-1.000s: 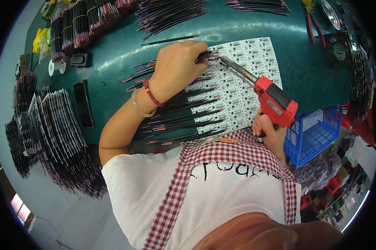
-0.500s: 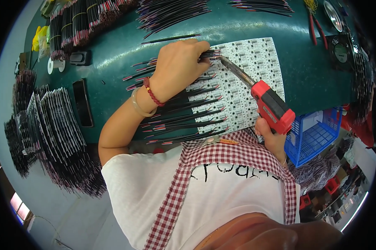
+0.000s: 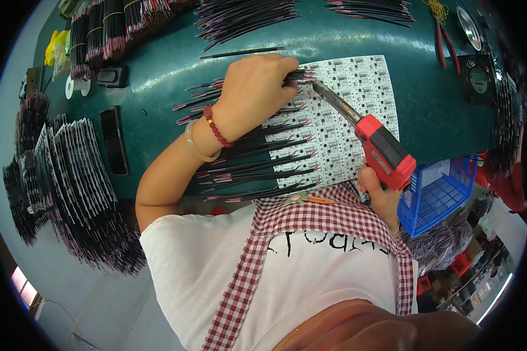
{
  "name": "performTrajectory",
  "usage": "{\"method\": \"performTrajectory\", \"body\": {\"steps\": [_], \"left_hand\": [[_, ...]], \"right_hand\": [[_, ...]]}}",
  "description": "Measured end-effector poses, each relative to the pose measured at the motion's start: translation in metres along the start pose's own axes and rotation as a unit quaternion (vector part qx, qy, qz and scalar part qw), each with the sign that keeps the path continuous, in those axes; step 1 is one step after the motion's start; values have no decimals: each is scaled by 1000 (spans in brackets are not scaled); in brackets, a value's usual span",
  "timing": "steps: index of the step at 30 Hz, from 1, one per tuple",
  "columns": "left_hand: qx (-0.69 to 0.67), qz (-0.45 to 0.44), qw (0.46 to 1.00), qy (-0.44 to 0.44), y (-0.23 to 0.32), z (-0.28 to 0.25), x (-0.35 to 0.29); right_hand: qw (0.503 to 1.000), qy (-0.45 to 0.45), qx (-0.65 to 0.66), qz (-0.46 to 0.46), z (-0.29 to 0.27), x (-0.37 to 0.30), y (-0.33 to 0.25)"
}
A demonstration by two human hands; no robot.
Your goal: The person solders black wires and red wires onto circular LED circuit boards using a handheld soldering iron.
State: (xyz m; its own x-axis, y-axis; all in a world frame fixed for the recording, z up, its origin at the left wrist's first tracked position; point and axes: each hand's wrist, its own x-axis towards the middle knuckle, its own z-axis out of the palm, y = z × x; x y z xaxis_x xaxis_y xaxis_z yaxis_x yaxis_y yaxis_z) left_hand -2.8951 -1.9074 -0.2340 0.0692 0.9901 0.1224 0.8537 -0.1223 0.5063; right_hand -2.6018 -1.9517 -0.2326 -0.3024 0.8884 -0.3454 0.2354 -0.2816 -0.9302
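My left hand (image 3: 259, 90) is closed in a pinch around thin black wires (image 3: 300, 75) at the upper left edge of a white circuit board sheet (image 3: 357, 82). Bare wire ends poke out past the fingertips over the board. My right hand (image 3: 379, 192) grips a red and black soldering gun (image 3: 386, 153) near the sheet's right side. Its metal tip (image 3: 317, 86) meets the board right beside the held wire ends. Below my left hand, several black wires (image 3: 281, 141) reach in a row from the table onto the sheet's left edge.
A loose black wire (image 3: 243, 52) lies beyond my left hand, with wire piles (image 3: 246, 20) behind it. A phone (image 3: 113, 140) and stacked wired boards (image 3: 79, 169) are at left. Red-handled pliers (image 3: 444, 44) rest at far right. A blue basket (image 3: 439, 199) stands below the table's right edge.
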Motion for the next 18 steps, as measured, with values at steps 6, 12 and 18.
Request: {"method": "performTrajectory", "body": {"steps": [6, 12, 18], "left_hand": [[17, -3, 1000, -15, 2, -2, 2], [12, -9, 1000, -13, 3, -3, 2], [14, 4, 1000, -7, 3, -2, 1]], "right_hand": [[999, -8, 34, 0, 6, -1, -10], [998, -21, 58, 4, 3, -1, -11], [997, -36, 64, 32, 4, -1, -13]]}}
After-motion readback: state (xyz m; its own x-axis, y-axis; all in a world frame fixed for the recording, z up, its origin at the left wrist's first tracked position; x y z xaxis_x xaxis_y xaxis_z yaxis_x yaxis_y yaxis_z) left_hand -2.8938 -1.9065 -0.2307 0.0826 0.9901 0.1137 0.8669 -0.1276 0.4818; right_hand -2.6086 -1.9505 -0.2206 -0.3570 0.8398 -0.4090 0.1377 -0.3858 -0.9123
